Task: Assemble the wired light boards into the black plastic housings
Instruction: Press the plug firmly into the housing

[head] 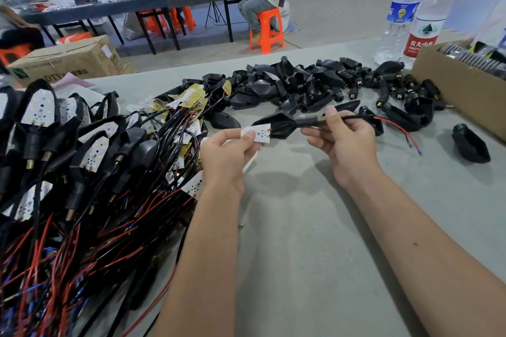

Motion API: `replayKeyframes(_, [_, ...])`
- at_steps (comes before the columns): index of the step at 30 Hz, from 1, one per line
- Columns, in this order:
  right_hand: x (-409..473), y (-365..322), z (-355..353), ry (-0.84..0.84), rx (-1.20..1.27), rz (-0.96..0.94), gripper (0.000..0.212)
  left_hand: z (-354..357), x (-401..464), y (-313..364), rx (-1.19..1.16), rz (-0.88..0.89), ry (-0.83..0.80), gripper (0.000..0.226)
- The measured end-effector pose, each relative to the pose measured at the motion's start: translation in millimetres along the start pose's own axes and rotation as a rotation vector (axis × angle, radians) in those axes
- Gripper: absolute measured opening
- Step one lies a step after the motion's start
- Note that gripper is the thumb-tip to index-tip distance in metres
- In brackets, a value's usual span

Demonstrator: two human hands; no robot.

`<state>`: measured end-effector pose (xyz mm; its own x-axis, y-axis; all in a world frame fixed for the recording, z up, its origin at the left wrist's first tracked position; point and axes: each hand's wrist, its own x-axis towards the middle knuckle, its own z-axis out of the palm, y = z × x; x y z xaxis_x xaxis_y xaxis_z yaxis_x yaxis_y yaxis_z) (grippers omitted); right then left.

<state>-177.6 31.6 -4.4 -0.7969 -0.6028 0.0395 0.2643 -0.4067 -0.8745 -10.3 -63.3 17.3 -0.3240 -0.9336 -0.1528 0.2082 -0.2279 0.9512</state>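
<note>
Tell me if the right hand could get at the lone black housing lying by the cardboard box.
Probably yes, once freed: the right hand grips a housing stem, and bare table lies between it and the lone housing.

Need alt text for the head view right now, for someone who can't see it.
Two bare hands hold one lamp over a grey table: the left hand pinches a white light board at the mouth of a black housing, the right hand holds its stem with wires trailing right. Finished lamps lie left, empty housings behind.

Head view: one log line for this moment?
left hand: pinches light board | right hand: grips housing stem | board: not seated
</note>
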Motion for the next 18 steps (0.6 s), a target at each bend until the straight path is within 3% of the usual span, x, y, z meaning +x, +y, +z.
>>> replayKeyframes(4, [-3,1,1,-0.023,-0.088,-0.004,0.021,3,-2,-1,-0.008,0.024,0.000,0.008])
replayKeyframes(12, [-3,-2,0,0.127,0.094,0.028,0.013,14,-4,5,-0.356,-0.217,-0.078,0.009])
replayKeyframes(18, [-4,-3,2,0.000,0.120,0.085,0.020,30,-11,1,-0.681,-0.244,0.001,0.008])
